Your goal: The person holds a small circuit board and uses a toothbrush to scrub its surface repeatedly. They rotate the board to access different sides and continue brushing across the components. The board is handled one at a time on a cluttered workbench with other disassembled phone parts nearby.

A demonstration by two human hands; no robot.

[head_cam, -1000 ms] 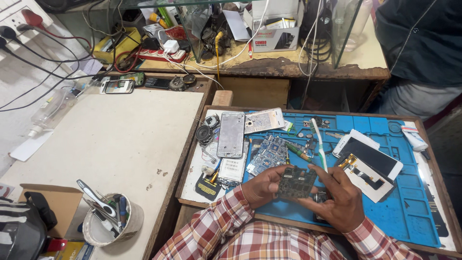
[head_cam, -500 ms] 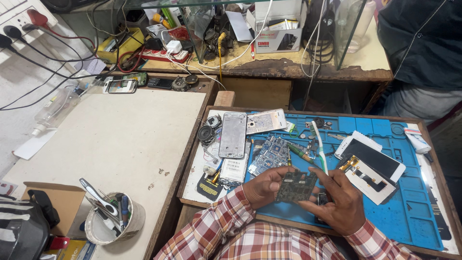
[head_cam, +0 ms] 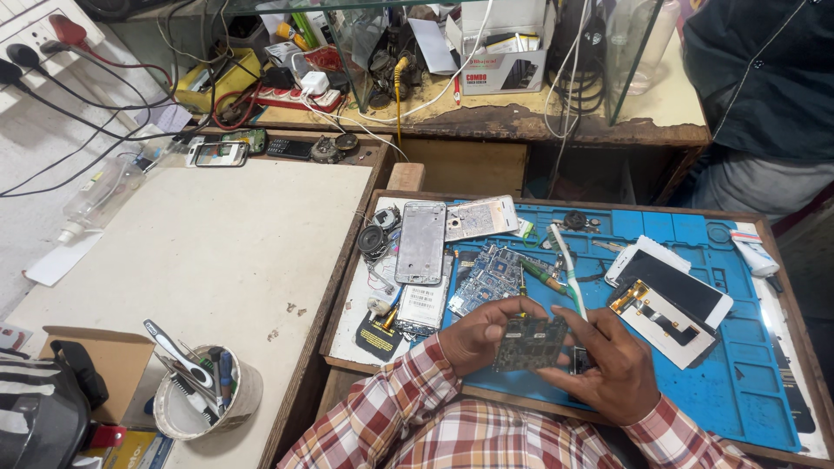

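Note:
My left hand (head_cam: 476,333) and my right hand (head_cam: 610,368) both hold a small dark circuit board (head_cam: 530,342) by its edges, just above the blue work mat (head_cam: 747,382). A white brush (head_cam: 566,266) sticks up from between the fingers of my right hand. Beyond the board lie another bare circuit board (head_cam: 492,276), a silver phone frame (head_cam: 422,243) and a white phone back panel (head_cam: 481,217). A phone with a dark screen (head_cam: 674,287) and a display with a flex cable (head_cam: 653,316) rest to the right.
The mat sits in a wooden tray (head_cam: 556,201). A beige table (head_cam: 200,252) to the left carries a cup of tools (head_cam: 205,393) and a phone (head_cam: 217,154). Cables, chargers and boxes crowd the far shelf (head_cam: 521,122). Another person (head_cam: 764,95) sits at the far right.
Both hands have lifted the dark circuit board slightly off the mat and tilted it toward me. The rest of the bench is unchanged.

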